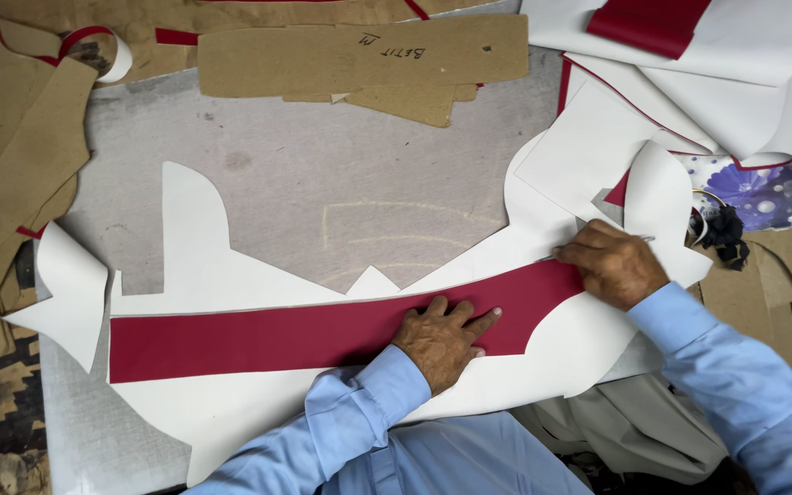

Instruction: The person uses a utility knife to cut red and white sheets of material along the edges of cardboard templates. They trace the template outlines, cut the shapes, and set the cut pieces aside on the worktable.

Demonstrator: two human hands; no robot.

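Red strip: a long red strip [323, 330] is laid flat across the white sheet [231, 412]; its straight left end is near the left edge of the sheet and its right end curves upward.
Left hand: the left hand [442, 339] is pressed flat on the red strip, a little right of the middle of the strip; the fingers [469, 321] are spread and stretched, nothing is grasped, the palm only holds the strip down.
Right hand: the right hand [611, 266] is placed at the upper right end of the red strip; the fingers are closed around a thin tool [643, 239], of which only a small pale tip is seen beside the knuckles. What kind of tool it is cannot be told.
White sheet: it is spread under the red strip and is cut in irregular shapes, with a tall curved piece rising above the left half of the strip and a small point above the middle of the strip.
Table top: a grey worn surface [341, 183] is seen above the red strip, with faint chalk lines drawn on it.
Cardboard patterns: a long brown cardboard piece [359, 55] is lying far above the red strip, and more brown pieces [11, 165] are piled to the upper left of it.
White pieces: more white sheets with red edges [717, 73] are stacked to the upper right of the red strip.
Sleeves: both arms are covered by light blue sleeves [359, 403].
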